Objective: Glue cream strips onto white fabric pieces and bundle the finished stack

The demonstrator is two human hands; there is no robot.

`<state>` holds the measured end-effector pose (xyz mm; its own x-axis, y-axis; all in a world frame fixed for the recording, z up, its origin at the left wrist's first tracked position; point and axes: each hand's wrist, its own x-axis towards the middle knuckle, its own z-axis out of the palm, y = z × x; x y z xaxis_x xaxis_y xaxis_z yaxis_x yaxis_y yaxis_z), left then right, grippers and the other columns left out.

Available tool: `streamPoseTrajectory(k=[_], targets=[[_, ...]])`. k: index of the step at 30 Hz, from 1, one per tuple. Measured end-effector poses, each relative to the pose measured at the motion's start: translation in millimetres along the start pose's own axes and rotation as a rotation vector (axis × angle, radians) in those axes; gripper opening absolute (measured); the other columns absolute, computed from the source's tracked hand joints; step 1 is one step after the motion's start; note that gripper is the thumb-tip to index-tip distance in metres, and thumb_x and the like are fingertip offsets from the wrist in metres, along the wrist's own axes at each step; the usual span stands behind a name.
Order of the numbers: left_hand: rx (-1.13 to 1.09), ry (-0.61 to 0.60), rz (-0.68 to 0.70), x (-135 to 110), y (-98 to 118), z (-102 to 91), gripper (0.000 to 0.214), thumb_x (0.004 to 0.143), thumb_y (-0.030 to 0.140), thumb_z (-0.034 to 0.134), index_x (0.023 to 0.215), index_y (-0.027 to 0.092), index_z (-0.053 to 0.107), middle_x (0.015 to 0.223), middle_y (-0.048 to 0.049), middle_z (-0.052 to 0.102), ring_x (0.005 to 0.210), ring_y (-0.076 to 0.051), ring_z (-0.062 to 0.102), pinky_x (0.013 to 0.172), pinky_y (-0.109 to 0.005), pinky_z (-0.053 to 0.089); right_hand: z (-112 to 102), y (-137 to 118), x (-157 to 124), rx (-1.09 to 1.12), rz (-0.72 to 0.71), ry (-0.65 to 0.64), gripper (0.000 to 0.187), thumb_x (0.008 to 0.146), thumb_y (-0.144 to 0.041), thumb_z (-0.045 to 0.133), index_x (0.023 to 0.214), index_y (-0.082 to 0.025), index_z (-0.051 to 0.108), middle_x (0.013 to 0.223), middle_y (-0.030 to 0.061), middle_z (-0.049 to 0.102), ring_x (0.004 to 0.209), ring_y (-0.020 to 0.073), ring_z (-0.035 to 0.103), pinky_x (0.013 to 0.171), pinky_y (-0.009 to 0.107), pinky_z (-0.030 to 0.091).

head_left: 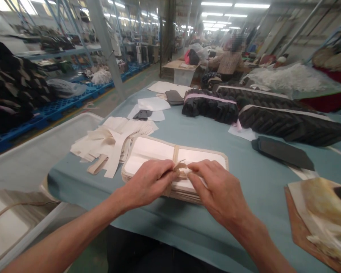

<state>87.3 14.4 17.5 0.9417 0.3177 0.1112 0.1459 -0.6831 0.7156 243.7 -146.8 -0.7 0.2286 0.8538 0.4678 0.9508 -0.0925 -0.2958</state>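
A stack of cream, flat panels with rounded corners (152, 149) lies before me on the table. Round its middle runs a narrow beige fabric strip (176, 152). My left hand (149, 180) pinches one part of the strip between thumb and fingers, above the stack. Just to the right, my right hand (220, 185) is closed in a pinch on another part of it. Between the two hands the strip forms a small loop. The fingers hide some of the strip. Left of the stack, a loose heap of cream fabric strips (113, 140) spreads out.
A blue-green cloth (165, 131) covers the table. Bundles of black fabric (207, 106) and dark flat pieces (284, 153) lie at the back and right. A white bin (82, 123) with a tied stack stands at the left. Farther off, a person (229, 60) sits.
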Motion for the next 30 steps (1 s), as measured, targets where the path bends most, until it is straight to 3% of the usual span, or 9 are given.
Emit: streamPoseTrajectory(k=[5,10,15,19,22,26,30], targets=[[-0.018,-0.017,-0.026,-1.6,0.4,2.1,0.035,0.107,0.038,0.046,0.079,0.02,0.054,0.074,0.0022,0.056,0.07,-0.014,0.049,0.068,-0.03,0.031,6.9,-9.3,7.7,-0.109,-0.084,-0.112,0.008,0.1,-0.03,0.07,0.104,-0.023,0.071,0.092,0.0043,0.068,0.082,0.0244,0.059,0.073,0.038,0.037],[0.001,0.002,-0.026,-2.7,-1.9,4.2,0.033,0.107,0.038,0.046,0.08,0.02,0.053,0.074,0.0019,0.054,0.07,-0.015,0.049,0.067,-0.03,0.031,12.5,-7.4,15.6,-0.134,-0.042,-0.178,0.015,0.105,-0.028,0.063,0.092,-0.023,0.069,0.084,0.0035,0.068,0.077,0.0222,0.061,0.067,0.036,0.034],[-0.039,0.021,-0.022,-4.6,-4.0,2.3,0.025,0.106,0.034,0.047,0.088,0.02,0.058,0.078,0.0022,0.056,0.071,-0.014,0.05,0.068,-0.03,0.035,-5.9,-16.9,30.8,-0.161,0.045,-0.477,0.022,0.109,-0.024,0.051,0.095,-0.02,0.068,0.092,0.0062,0.071,0.086,0.0234,0.065,0.069,0.036,0.033],[-0.05,0.012,-0.023,-3.6,-1.8,-3.6,0.024,0.105,0.032,0.051,0.087,0.02,0.059,0.076,0.0032,0.056,0.069,-0.013,0.049,0.066,-0.029,0.036,-21.3,-25.2,44.4,-0.248,0.006,-0.652,0.023,0.109,-0.02,0.046,0.101,-0.018,0.067,0.098,0.0099,0.07,0.087,0.0253,0.064,0.066,0.037,0.025],[-0.098,-0.029,-0.001,-1.6,0.4,-10.2,0.025,0.105,0.032,0.054,0.085,0.019,0.061,0.08,0.0023,0.06,0.073,-0.013,0.054,0.069,-0.028,0.04,-25.1,-18.8,49.6,-0.189,0.005,-0.68,0.025,0.109,-0.023,0.045,0.091,-0.019,0.062,0.089,0.0065,0.067,0.077,0.0217,0.057,0.066,0.036,0.022],[-0.147,-0.076,-0.004,1.0,-1.0,-16.0,0.026,0.105,0.037,0.057,0.086,0.019,0.062,0.08,0.0018,0.064,0.072,-0.013,0.057,0.069,-0.027,0.043,-24.0,-2.3,49.5,0.058,0.062,-0.645,0.038,0.11,-0.025,0.043,0.072,-0.022,0.045,0.07,-0.0019,0.051,0.065,0.0161,0.041,0.064,0.033,0.022],[-0.233,-0.105,-0.017,3.9,-6.3,-16.7,0.027,0.104,0.04,0.06,0.087,0.019,0.064,0.08,0.0005,0.066,0.072,-0.013,0.061,0.069,-0.026,0.047,-22.7,5.6,49.2,0.23,0.139,-0.611,0.044,0.111,-0.031,0.04,0.068,-0.022,0.041,0.066,-0.0034,0.045,0.062,0.0152,0.039,0.062,0.032,0.022]])
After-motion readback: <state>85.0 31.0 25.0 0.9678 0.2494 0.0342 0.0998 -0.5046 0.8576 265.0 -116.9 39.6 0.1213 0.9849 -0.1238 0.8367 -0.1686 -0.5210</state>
